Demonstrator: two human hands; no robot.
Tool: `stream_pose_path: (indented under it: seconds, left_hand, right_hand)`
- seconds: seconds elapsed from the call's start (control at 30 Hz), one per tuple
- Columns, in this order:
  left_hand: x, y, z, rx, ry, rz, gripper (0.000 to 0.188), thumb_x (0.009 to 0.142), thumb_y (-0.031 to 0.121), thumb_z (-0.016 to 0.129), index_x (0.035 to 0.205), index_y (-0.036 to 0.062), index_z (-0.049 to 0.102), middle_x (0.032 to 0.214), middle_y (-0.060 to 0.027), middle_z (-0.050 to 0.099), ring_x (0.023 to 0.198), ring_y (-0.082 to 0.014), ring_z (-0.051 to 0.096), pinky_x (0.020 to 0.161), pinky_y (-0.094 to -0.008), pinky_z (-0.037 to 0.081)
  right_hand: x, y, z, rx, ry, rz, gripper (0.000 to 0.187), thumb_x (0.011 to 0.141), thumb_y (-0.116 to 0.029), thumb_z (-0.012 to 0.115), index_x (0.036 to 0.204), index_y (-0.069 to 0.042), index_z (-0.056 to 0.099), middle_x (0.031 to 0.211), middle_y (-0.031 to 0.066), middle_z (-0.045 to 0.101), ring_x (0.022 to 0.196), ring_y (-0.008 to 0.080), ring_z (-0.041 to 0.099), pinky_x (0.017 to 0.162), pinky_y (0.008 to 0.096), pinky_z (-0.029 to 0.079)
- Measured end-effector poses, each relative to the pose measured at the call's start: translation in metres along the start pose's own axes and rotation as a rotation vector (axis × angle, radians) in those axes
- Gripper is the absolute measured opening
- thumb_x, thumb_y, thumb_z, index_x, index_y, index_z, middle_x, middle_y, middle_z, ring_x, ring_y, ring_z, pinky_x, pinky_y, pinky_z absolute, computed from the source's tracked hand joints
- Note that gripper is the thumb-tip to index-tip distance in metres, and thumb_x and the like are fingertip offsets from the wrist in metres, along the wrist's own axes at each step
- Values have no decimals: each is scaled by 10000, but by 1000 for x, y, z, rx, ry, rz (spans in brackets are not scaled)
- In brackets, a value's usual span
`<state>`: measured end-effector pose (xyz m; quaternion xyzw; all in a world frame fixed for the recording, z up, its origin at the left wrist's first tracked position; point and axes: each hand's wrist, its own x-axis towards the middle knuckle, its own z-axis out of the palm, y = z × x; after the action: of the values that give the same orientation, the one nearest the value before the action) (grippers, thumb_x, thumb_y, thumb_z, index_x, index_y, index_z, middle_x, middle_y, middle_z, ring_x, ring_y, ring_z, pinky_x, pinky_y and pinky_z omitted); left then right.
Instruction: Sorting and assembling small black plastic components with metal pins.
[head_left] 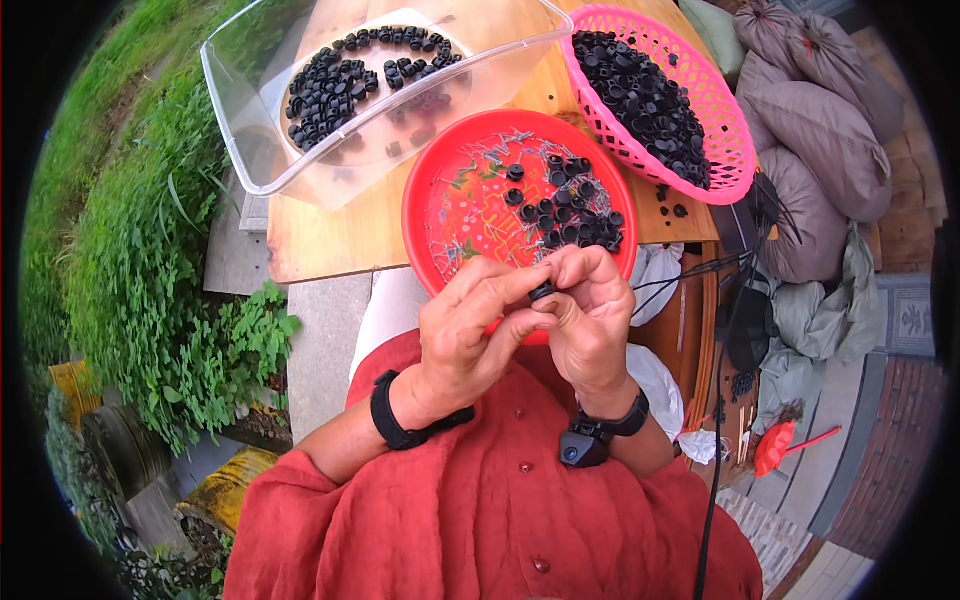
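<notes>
Both hands meet over the near rim of a red round tray (418,235). Between their fingertips sits a small black plastic cap (541,291), pinched from both sides. My left hand (470,325) is closed on it with thumb and fingers. My right hand (590,325) grips the same piece from the other side. On the tray lie several more black caps (565,205), bunched to the right, among scattered thin metal pins (500,150). The fingers hide part of the held piece.
A clear plastic bin (345,130) with black pieces (330,95) stands at the back left of the wooden table (310,235). To the back right, a pink basket (735,165) holds many black parts (640,100). Stuffed sacks (815,140) and black cables (722,330) are at the right.
</notes>
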<state>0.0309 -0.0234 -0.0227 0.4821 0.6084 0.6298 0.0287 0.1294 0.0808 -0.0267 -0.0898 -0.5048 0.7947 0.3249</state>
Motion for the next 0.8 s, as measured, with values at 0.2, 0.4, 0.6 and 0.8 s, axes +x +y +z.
stream_pose_path:
  seconds: [0.2,0.4,0.6,0.8]
  left_hand:
    - [5,-5,1,-191,-8,-161,302,778,68,741,1062,13,655,776,-53,576,669,-130,567,588,-262,467]
    - [20,-1,-19,-522,34,-580,178,860,57,681,1013,-6,615,773,1,537,661,-50,468,591,-202,388]
    - [76,9,-86,614,429,65,291,781,-3,720,1061,65,679,786,-28,587,660,-95,554,571,-239,438]
    - [80,-19,-108,1000,417,-111,345,792,56,713,1130,91,656,978,-67,670,891,-229,602,809,-360,462]
  right_hand:
    - [0,-9,5,-55,51,66,196,847,92,627,996,9,531,1029,76,576,942,113,585,831,243,506]
    - [2,-23,9,-231,-33,99,132,879,49,612,1010,42,615,1056,92,613,951,124,596,838,269,509]
    - [10,-32,-19,-751,79,-12,127,840,3,673,960,31,646,1002,95,634,845,141,618,761,265,496]
    - [16,-37,-25,-1238,-79,-87,275,725,-60,755,975,4,659,953,122,621,868,261,617,780,322,493]
